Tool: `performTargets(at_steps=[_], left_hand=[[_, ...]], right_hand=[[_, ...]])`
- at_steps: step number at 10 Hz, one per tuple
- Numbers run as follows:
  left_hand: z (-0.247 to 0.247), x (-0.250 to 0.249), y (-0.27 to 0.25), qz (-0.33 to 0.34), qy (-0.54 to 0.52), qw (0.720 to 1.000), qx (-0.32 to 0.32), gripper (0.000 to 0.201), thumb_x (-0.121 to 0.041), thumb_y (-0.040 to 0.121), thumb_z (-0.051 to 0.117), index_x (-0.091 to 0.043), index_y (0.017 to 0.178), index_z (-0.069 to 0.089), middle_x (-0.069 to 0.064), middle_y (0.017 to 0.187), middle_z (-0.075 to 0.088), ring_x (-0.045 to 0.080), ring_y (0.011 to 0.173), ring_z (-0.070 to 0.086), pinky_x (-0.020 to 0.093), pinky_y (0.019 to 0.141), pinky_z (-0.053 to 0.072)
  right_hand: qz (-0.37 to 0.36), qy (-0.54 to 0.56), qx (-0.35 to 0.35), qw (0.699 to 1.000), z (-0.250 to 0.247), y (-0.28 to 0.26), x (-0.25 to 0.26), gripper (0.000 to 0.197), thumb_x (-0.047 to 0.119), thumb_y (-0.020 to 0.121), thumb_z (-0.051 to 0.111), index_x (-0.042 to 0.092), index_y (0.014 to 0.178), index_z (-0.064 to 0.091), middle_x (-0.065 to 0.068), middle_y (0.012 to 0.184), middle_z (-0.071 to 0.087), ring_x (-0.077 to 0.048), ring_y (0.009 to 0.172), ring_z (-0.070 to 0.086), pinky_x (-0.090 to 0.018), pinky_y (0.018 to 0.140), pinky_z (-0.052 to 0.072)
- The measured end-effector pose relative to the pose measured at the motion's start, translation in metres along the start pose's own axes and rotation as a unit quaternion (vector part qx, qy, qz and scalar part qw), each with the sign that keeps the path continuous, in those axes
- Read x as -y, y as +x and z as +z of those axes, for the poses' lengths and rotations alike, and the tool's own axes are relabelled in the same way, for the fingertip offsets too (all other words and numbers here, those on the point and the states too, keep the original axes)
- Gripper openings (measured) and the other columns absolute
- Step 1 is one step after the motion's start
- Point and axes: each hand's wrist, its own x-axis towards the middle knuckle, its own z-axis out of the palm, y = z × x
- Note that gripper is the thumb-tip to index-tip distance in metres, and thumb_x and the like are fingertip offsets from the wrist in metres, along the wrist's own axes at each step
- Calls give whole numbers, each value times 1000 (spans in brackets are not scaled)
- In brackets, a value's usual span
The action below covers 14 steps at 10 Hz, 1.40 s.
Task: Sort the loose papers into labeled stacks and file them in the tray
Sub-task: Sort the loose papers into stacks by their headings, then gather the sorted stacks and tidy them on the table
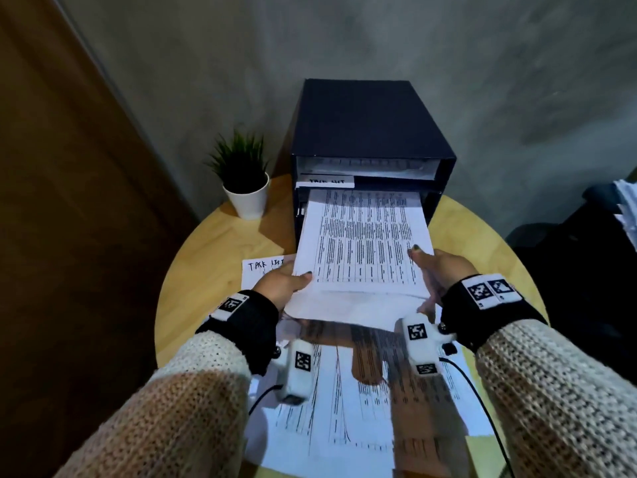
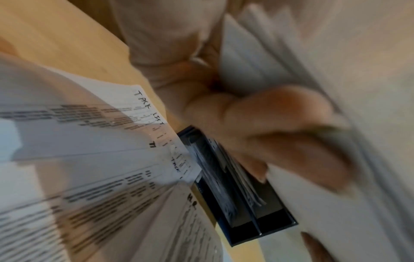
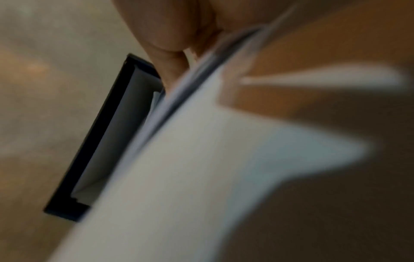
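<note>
A black filing tray [image 1: 372, 125] with stacked slots stands at the back of the round wooden table [image 1: 206, 257]. I hold a stack of printed table sheets [image 1: 365, 243] by both side edges, its far end inside the slot under a handwritten label [image 1: 325, 181]. My left hand [image 1: 286, 281] pinches the near left corner, thumb on top. My right hand [image 1: 434, 267] grips the right edge, thumb on top. The left wrist view shows my fingers [image 2: 268, 124] under the stack and the tray [image 2: 241, 203] beyond. The right wrist view is blurred, with the tray [image 3: 94, 141] and paper [image 3: 201, 159].
A sheet headed with handwriting [image 1: 262, 270] lies left of the tray. More printed sheets [image 1: 362, 391] cover the near table under my wrists. A small potted plant [image 1: 243, 177] stands at the back left. A dark object with papers [image 1: 620, 208] is at the right.
</note>
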Motion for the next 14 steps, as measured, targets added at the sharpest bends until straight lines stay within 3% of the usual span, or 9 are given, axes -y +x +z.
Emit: performTargets(at_steps=[1, 2, 3, 5, 7, 9, 10, 12, 14], left_hand=[[5, -15, 13, 8, 14, 1000, -20, 31, -10, 97, 50, -5, 127, 47, 18, 99, 64, 18, 49, 62, 24, 43, 47], [14, -27, 25, -5, -9, 999, -39, 31, -16, 98, 48, -6, 127, 43, 14, 69, 61, 17, 31, 54, 16, 29, 36], [18, -39, 41, -16, -29, 998, -54, 34, -29, 97, 50, -16, 127, 42, 1, 53, 63, 12, 31, 51, 16, 32, 36], [24, -67, 64, -28, -154, 986, -54, 39, -22, 93, 59, 1, 123, 52, 12, 67, 63, 10, 38, 58, 16, 36, 47], [35, -84, 83, -11, -334, 942, -34, 11, 6, 96, 41, 4, 100, 51, 29, 130, 51, 31, 121, 55, 27, 93, 50], [44, -91, 97, 15, -318, 944, -83, 21, 15, 94, 37, 2, 83, 49, 25, 118, 53, 33, 131, 42, 32, 108, 37], [48, -93, 107, 14, -303, 948, -93, 30, 14, 94, 35, 16, 123, 45, 25, 141, 42, 32, 134, 41, 33, 111, 34], [44, -89, 115, -10, -219, 972, -85, 34, 13, 91, 39, -14, 72, 44, 1, 83, 52, 32, 131, 45, 34, 104, 42], [30, -59, 83, 53, -166, 984, -25, 44, 10, 93, 38, -4, 133, 47, 14, 127, 57, 24, 115, 58, 21, 80, 53]], right_hand=[[12, -62, 54, 997, -4, 11, 9, 37, 35, 86, 65, 18, 117, 59, -14, 107, 63, -8, 31, 54, -13, 35, 45], [82, -23, 132, 988, -14, 18, 2, 44, 40, 77, 73, 11, 109, 65, -10, 82, 69, -14, 32, 42, -16, 37, 37], [80, 62, 145, 984, -18, 33, 2, 23, 20, 85, 67, 12, 102, 54, -9, 60, 60, -9, 29, 32, -13, 32, 26], [90, 285, 88, 950, 9, 58, 26, 8, -2, 94, 49, -3, 86, 52, -15, 59, 67, -13, 41, 65, -18, 38, 51], [21, 426, 59, 903, 35, 81, 38, 20, -12, 95, 37, -2, 82, 50, -17, 57, 68, -19, 64, 73, -30, 66, 59], [-14, 437, 48, 898, 50, 95, 46, 17, -5, 97, 40, 5, 86, 49, -7, 78, 56, -23, 82, 61, -42, 100, 43], [-12, 434, 51, 899, 53, 102, 49, 14, -4, 97, 39, 4, 90, 49, -8, 83, 59, -22, 82, 61, -45, 97, 45], [-12, 413, 89, 906, 48, 100, 46, 18, -3, 96, 42, 6, 81, 48, -9, 78, 63, -24, 87, 61, -44, 100, 43], [-11, 301, 123, 946, 30, 78, 23, 15, 9, 95, 48, 14, 107, 56, -7, 105, 65, -22, 103, 63, -34, 88, 50]])
